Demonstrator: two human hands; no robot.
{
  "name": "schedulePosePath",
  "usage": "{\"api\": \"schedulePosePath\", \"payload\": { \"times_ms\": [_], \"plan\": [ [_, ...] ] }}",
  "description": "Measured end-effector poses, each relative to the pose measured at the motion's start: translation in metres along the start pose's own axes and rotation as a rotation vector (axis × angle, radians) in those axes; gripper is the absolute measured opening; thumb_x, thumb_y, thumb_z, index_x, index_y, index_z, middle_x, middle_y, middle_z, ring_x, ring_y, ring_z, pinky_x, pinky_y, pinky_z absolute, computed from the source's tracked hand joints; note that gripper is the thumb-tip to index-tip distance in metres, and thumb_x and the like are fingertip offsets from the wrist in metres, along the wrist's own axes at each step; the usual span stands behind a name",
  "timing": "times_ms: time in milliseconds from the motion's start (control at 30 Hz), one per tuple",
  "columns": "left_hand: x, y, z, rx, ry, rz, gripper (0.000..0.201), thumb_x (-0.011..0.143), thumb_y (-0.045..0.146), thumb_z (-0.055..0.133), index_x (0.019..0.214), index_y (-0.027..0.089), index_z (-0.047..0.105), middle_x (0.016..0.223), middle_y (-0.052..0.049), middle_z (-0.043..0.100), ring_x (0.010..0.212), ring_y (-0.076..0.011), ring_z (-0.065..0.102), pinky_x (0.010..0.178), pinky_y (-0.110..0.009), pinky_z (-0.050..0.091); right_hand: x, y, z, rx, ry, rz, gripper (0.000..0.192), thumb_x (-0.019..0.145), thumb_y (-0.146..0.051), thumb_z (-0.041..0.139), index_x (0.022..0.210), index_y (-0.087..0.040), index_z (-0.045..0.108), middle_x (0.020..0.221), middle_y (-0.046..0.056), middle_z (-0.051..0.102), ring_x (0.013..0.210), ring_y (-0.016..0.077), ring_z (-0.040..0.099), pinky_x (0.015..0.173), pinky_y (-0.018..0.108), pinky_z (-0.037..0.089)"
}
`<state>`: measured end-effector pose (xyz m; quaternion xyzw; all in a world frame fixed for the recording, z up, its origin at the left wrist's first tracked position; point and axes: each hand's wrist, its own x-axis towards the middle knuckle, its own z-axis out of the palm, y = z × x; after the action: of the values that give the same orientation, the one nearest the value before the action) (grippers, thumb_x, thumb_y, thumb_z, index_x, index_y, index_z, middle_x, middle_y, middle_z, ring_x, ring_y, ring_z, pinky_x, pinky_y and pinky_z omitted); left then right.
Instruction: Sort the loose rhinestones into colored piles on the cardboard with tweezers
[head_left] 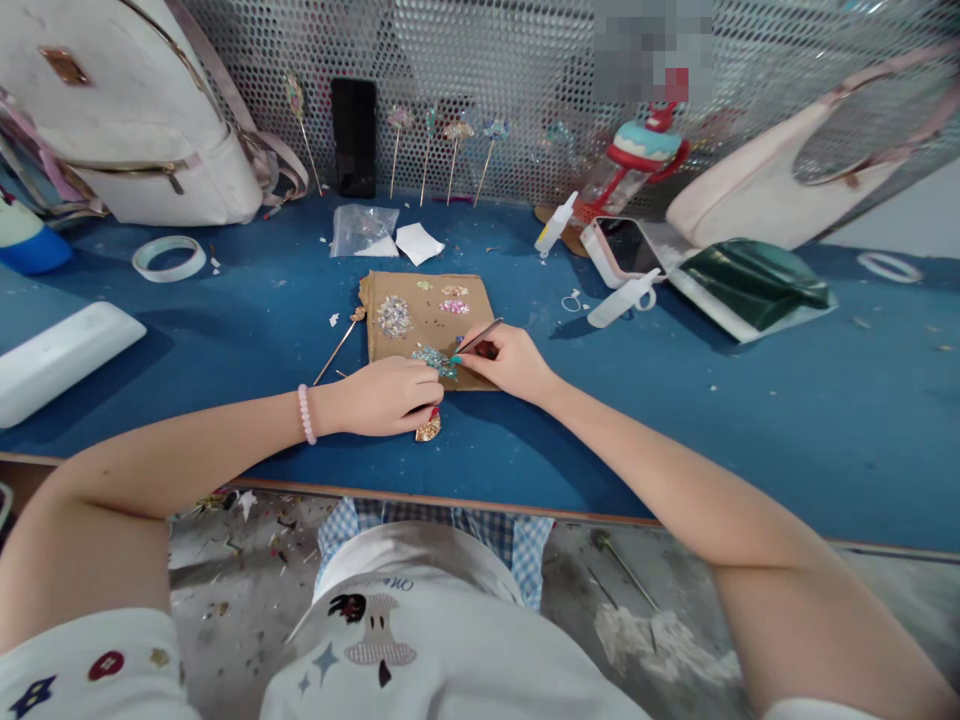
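Observation:
My right hand (519, 362) pinches a thin pair of tweezers (480, 335), whose tip is at the pile of blue-green rhinestones (431, 358). That pile lies near the front edge of a piece of brown cardboard (390, 285). Just left of it is my left hand (394, 395), its fingers curled and closed on a gold fan-shaped ornament (428, 429) that shows below the fingertips. Clear rhinestones (394, 316), pink rhinestones (454, 307) and a few smaller heaps also lie on the cardboard. A stick with a gold ornament (339, 345) rests against its left side.
Glue bottles (555, 226) and a pink-cased phone (621, 248) lie to the right. Behind the cardboard are a plastic bag (364, 231) and white paper (420, 243). Tape (169, 259) and a white case (67, 355) lie left. Decorated sticks (454, 165) lean against the mesh.

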<state>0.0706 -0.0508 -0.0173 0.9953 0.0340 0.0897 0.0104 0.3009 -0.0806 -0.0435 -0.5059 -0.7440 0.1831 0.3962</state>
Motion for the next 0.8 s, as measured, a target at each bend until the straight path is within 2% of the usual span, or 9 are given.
{"api": "schedulePosePath", "payload": {
  "times_ms": [800],
  "plan": [
    [-0.0009, -0.001, 0.0028, -0.001, 0.016, 0.012, 0.019, 0.097, 0.023, 0.048, 0.084, 0.016, 0.06, 0.079, -0.004, 0.06, 0.073, -0.0176, 0.055, 0.069, -0.03, 0.043, -0.0007, -0.0015, -0.0002, 0.01, -0.017, -0.008, 0.018, 0.08, -0.036, 0.067, 0.074, -0.019, 0.066, 0.068, 0.001, 0.064, 0.058, 0.0131, 0.051, 0.057, 0.029, 0.04]
  ]
}}
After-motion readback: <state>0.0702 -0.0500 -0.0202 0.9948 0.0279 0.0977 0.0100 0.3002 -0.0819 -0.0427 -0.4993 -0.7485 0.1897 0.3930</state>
